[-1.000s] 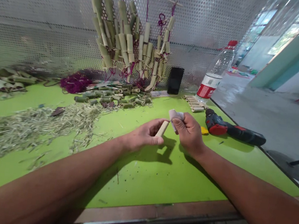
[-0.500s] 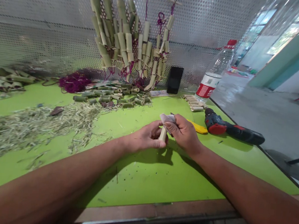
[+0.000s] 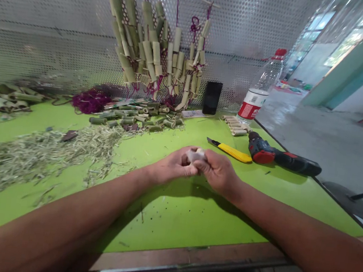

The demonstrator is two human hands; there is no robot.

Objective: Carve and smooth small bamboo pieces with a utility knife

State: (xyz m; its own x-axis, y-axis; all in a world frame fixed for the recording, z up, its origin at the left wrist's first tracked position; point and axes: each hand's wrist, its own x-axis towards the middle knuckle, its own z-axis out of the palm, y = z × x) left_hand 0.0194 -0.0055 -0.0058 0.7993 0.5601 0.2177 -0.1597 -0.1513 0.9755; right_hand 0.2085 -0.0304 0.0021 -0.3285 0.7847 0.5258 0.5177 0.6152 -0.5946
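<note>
The green-topped bench (image 3: 175, 214) carries a heap of bamboo shavings (image 3: 45, 151) at left, cut bamboo pieces (image 3: 137, 118) and a purple cord tangle (image 3: 90, 100) at upper centre. At right lie a yellow utility knife (image 3: 230, 150), a cordless drill (image 3: 280, 158), a row of short bamboo tubes (image 3: 237, 125) and a standing plastic bottle (image 3: 258, 96).

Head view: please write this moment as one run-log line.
left hand, right hand: closed together on pale sheet | yellow knife: lying on green table
</note>
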